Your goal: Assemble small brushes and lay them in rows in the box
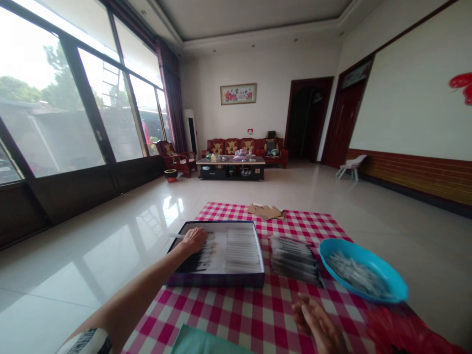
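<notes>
An open dark-blue box [217, 280] with a white inside lies on the checked cloth. Slim pen-like sticks with dark ends [201, 260] line its left part, and whitish ones [241, 250] fill the right part. My left hand [195, 239] reaches over the left row, fingers bent down and closed; a thin white stick [177, 236] juts out from it past the box edge. Right of the box lies a pile of clear, dark-ended sticks [295, 258]. My right hand [319, 322], blurred, hovers nearer me below this pile, its fingers loosely apart with nothing visible in them.
A blue bowl [400, 290] of small whitish pieces stands at the right. Brown cardboard pieces [267, 212] lie at the cloth's far edge. A green sheet [206, 341] is nearest me, with red plastic [398, 329] at lower right. Beyond stand a coffee table [230, 161] and a sofa.
</notes>
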A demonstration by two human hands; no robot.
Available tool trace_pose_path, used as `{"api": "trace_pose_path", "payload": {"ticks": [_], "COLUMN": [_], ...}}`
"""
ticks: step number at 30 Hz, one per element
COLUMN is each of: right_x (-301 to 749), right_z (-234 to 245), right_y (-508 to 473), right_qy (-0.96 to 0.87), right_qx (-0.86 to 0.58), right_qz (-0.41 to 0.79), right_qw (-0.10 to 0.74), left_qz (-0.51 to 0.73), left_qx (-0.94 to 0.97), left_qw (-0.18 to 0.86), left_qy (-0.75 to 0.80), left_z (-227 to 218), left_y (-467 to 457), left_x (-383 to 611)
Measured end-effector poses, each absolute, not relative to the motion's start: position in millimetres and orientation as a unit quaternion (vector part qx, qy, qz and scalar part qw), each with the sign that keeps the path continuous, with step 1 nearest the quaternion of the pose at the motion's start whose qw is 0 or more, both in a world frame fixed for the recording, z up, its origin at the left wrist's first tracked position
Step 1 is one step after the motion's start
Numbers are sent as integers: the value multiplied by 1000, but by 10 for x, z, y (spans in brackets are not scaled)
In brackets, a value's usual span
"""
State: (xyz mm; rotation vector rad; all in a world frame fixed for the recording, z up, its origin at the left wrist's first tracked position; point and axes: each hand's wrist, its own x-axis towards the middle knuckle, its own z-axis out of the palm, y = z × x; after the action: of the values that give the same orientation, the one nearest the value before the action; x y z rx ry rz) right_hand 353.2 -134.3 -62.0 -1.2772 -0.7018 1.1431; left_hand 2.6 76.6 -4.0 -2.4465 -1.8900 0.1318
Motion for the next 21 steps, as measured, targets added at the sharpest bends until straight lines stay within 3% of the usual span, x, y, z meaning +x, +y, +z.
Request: {"api": "trace_pose_path", "payload": {"ticks": [14,21], "right_x": [3537,3431], "right_z": [-695,-741], "right_y": [-1320,-1325], "right_qy": [-303,-306], "right_qx": [-551,-566], "right_qz": [497,426], "right_qw": [598,636], "left_qz": [73,57], "left_qx": [-852,-844], "left_qw": [67,87], "left_qy": [-515,-527], "left_z": [-157,-151], "left_y": [983,1110], "left_x": [177,161]}}
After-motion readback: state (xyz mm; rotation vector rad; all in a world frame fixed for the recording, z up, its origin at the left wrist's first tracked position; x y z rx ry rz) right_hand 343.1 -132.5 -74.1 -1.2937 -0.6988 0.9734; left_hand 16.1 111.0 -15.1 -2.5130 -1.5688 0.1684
